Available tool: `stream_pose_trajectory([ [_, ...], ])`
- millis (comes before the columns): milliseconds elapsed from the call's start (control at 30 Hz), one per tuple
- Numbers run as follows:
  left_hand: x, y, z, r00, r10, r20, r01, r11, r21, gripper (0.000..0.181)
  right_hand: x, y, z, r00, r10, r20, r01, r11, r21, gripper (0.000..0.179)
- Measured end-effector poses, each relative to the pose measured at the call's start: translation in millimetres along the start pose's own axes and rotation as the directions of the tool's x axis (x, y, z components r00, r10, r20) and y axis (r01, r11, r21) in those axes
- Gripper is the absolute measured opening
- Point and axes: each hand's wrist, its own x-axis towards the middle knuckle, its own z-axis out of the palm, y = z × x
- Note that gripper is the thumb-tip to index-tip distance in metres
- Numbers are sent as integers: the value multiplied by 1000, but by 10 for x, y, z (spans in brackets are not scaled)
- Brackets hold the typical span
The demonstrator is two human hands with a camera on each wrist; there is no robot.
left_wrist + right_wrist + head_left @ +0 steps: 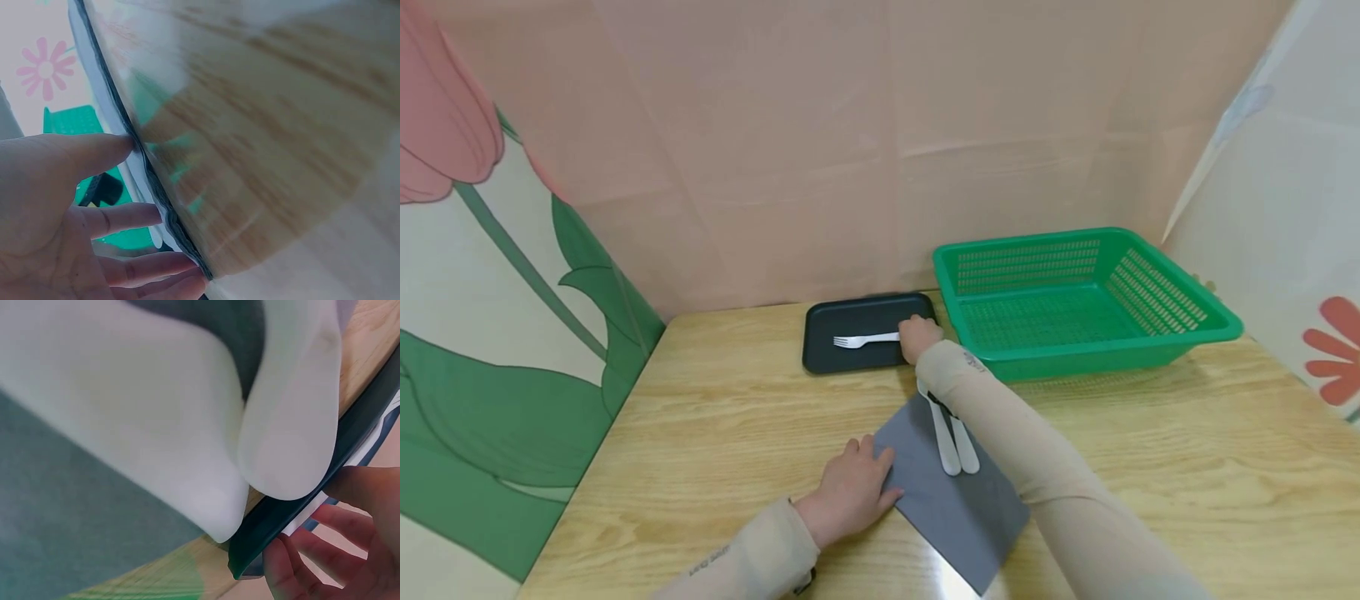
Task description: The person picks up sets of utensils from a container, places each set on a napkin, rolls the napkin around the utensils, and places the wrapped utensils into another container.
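Note:
My right hand point(920, 337) is over the right side of a black tray point(820, 360), gripping the handle of a white fork point(865, 340) whose tines point left. In the right wrist view its fingers curl beside the tray's rim point(262, 534). My left hand point(848, 492) rests at the left edge of a folded grey cloth point(958, 521), thumb and fingers spread and touching that edge. Two white utensils point(949, 450) lie side by side on the cloth; my right sleeve and wrist hide their far ends, so their kind is unclear.
A green plastic basket point(992, 364) with slotted walls stands at the back right, beside the tray. Behind them hangs a pink sheet point(760, 150). The wooden table point(700, 433) spreads to both sides, with a flower-patterned backdrop point(512, 350) at left.

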Motion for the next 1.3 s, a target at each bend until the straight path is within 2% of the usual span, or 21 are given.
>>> stream_pose_trajectory([
  [200, -5, 8, -22, 1000, 10, -13, -10, 1000, 11, 38, 18, 4, 2, 1000, 17, 11, -17, 999, 31, 26],
  [500, 2, 16, -17, 1000, 5, -10, -5, 1000, 11, 38, 48, 31, 42, 998, -12, -56, 12, 1000, -3, 20],
  [767, 11, 13, -6, 1000, -4, 2, 4, 1000, 19, 40, 59, 24, 33, 998, -34, -61, 34, 999, -2, 19],
  [1300, -16, 10, -52, 1000, 7, 3, -7, 1000, 13, 39, 21, -27, -95, 994, -28, -106, 31, 999, 29, 19],
])
